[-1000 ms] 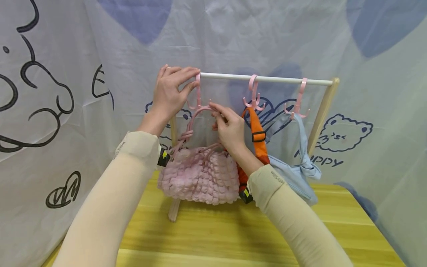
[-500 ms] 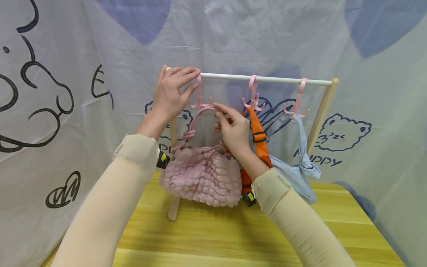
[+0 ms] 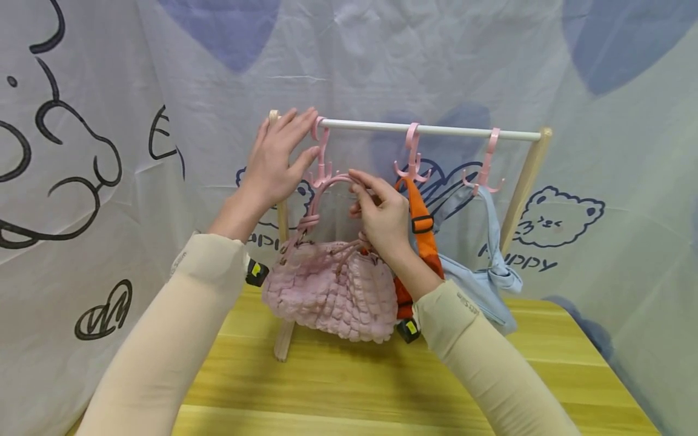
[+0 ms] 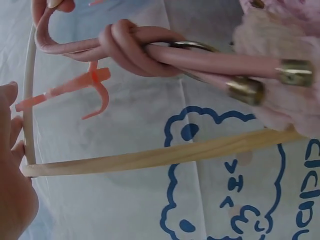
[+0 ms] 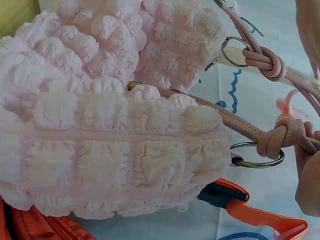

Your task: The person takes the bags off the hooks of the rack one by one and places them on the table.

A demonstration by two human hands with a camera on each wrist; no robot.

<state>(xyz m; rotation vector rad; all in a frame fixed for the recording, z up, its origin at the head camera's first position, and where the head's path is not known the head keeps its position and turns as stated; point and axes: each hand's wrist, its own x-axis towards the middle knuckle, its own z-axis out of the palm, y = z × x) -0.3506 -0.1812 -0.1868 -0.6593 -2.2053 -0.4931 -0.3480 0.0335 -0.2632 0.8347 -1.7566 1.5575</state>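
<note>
A pink puffy handbag (image 3: 332, 297) hangs from its handle (image 3: 312, 212) in front of the rack. My right hand (image 3: 384, 215) pinches the top of the handle loop. Just behind that loop is the left pink hook (image 3: 322, 154) on the rail; whether handle and hook touch, I cannot tell. My left hand (image 3: 275, 160) has its fingers straight beside the hook's top, the thumb apart from the stem. In the left wrist view the knotted handle (image 4: 135, 50) passes near the hook (image 4: 70, 87). The bag's second handle (image 5: 245, 127) shows in the right wrist view.
The white rail (image 3: 360, 125) runs between wooden posts. An orange strap (image 3: 422, 224) hangs at the middle hook (image 3: 412, 160), and a light blue bag (image 3: 480, 290) at the right hook (image 3: 485, 163). The yellow wooden table (image 3: 338, 381) lies below; a printed curtain stands behind.
My left hand has drawn back leftward from the hook, its fingers spreading. The hook has turned and shifted slightly left. My right hand, still pinching the handle, has moved a little right.
</note>
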